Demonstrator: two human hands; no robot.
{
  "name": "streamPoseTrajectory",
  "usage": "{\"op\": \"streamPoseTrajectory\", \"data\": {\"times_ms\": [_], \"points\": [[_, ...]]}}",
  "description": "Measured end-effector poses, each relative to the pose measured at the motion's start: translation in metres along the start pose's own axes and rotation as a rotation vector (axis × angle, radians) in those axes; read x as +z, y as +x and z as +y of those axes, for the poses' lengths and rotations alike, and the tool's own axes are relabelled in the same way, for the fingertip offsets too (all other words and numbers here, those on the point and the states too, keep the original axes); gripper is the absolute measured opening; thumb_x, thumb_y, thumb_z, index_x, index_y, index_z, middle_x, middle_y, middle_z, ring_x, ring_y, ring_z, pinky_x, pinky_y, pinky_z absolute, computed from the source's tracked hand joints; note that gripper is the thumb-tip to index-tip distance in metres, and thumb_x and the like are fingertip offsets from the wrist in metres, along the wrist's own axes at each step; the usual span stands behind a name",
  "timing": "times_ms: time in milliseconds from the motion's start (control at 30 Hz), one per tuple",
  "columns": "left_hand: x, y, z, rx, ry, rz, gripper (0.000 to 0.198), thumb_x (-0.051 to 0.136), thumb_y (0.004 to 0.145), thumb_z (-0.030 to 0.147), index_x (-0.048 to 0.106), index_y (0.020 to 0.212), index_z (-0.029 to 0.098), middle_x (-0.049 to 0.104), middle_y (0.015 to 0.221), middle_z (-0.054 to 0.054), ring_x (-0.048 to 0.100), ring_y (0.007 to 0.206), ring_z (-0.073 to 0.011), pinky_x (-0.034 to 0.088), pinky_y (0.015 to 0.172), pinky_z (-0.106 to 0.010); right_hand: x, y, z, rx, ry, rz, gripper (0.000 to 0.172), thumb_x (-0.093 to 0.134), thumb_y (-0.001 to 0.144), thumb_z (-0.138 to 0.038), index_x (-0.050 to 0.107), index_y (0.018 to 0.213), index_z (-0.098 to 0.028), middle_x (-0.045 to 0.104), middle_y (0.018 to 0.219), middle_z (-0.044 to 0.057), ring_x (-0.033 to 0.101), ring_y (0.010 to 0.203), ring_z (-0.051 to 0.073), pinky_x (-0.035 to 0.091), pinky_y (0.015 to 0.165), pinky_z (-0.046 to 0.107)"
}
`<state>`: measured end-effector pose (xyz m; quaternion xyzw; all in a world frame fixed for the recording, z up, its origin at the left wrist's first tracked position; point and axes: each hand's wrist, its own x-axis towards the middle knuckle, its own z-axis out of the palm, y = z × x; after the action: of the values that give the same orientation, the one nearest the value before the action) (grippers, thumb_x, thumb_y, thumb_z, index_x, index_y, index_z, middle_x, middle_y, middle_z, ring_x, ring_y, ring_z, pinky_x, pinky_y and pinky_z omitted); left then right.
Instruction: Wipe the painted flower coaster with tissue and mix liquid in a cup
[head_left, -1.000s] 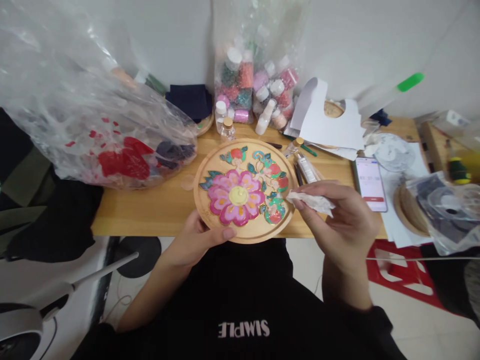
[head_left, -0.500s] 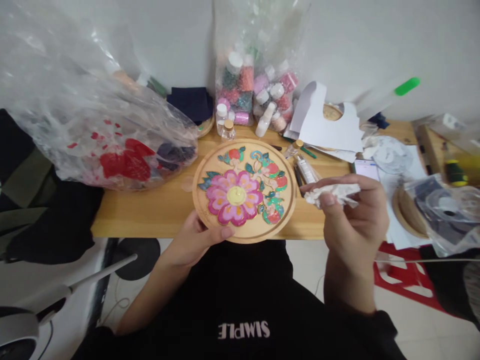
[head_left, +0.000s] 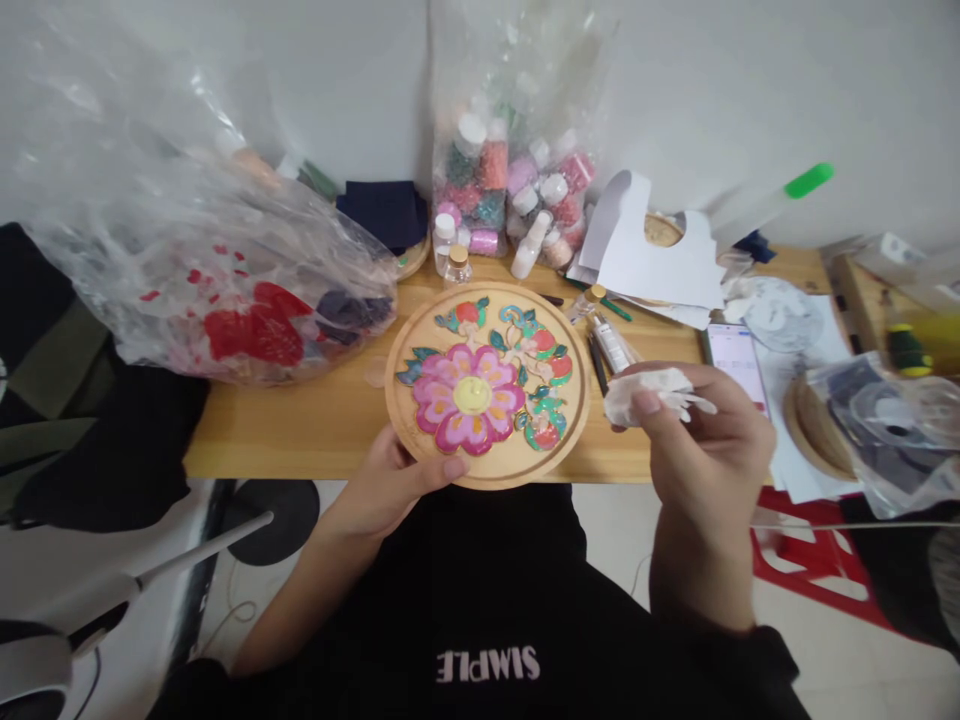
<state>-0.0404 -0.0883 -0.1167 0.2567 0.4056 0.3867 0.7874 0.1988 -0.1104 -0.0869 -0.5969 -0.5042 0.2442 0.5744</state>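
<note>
A round wooden plaque (head_left: 491, 468) with a raised rim is tilted toward me, painted with a large pink flower, blue-green leaves and red fruits outlined in gold. My left hand (head_left: 401, 485) grips its lower left edge, thumb on the front and fingers hidden behind. To the right of the plaque and apart from it, my right hand (head_left: 701, 440) pinches a crumpled white tissue (head_left: 649, 395) between thumb and fingers. Just beyond that hand lie a white tube (head_left: 613, 343), a small corked bottle (head_left: 586, 302) and dark pens (head_left: 598, 365).
Behind the plaque stand a corked glass jar (head_left: 457, 267), a spray bottle (head_left: 532, 245) and a clear bag of colourful jars (head_left: 491, 165). A large plastic bag (head_left: 315, 240) fills the left. Cut white paper (head_left: 649, 260), a phone (head_left: 735, 360) and a bagged hoop (head_left: 892, 425) are at right.
My right hand has turned slightly and the tissue now shows a broader, flatter side. More of the phone shows behind the hand. The plaque stays almost still in my left hand.
</note>
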Motion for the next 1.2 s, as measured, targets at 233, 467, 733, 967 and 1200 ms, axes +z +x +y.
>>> {"op": "streamPoseTrajectory", "data": {"times_ms": [233,467,733,967,1200], "points": [[0.002,0.000,0.002,-0.029,0.017,0.029,0.082,0.095,0.054,0.032,0.063,0.129,0.023,0.078,0.110,-0.009,0.071,0.108,-0.0333,0.057,0.097,-0.048,0.002,0.000,-0.003,-0.053,0.057,-0.086,0.037,0.078,0.074,-0.012,0.065,0.105,-0.026,0.069,0.102,0.002,0.067,0.093,0.018,0.057,0.075,0.031],[0.000,0.001,-0.002,-0.030,0.035,0.005,0.076,0.095,0.054,0.033,0.066,0.123,0.021,0.078,0.108,-0.010,0.072,0.106,-0.0324,0.058,0.095,-0.044,0.004,-0.001,-0.002,-0.160,-0.176,-0.070,0.027,0.074,0.077,-0.010,0.065,0.098,-0.025,0.070,0.093,0.001,0.067,0.086,0.017,0.053,0.068,0.031],[0.003,-0.004,-0.004,-0.042,0.039,0.016,0.072,0.093,0.056,0.027,0.065,0.123,0.020,0.076,0.113,-0.010,0.069,0.112,-0.0327,0.056,0.099,-0.044,0.006,0.004,-0.008,-0.100,-0.363,-0.084,0.017,0.073,0.074,-0.015,0.061,0.085,-0.023,0.065,0.076,-0.002,0.058,0.063,0.013,0.046,0.054,0.027],[0.005,-0.005,-0.003,-0.049,0.081,0.007,0.056,0.091,0.061,0.030,0.070,0.112,0.019,0.076,0.113,-0.010,0.070,0.110,-0.0321,0.056,0.098,-0.044,0.011,0.014,-0.015,0.062,-0.374,-0.133,0.020,0.074,0.069,-0.026,0.055,0.074,-0.022,0.058,0.060,-0.004,0.049,0.050,0.011,0.037,0.045,0.024],[0.005,-0.007,-0.004,-0.060,0.097,0.012,0.056,0.090,0.062,0.030,0.070,0.113,0.018,0.077,0.111,-0.010,0.069,0.112,-0.0324,0.055,0.100,-0.045,0.016,0.027,-0.015,0.163,-0.412,-0.194,0.027,0.073,0.061,-0.035,0.049,0.064,-0.022,0.049,0.054,-0.005,0.040,0.049,0.011,0.031,0.045,0.025]]}}
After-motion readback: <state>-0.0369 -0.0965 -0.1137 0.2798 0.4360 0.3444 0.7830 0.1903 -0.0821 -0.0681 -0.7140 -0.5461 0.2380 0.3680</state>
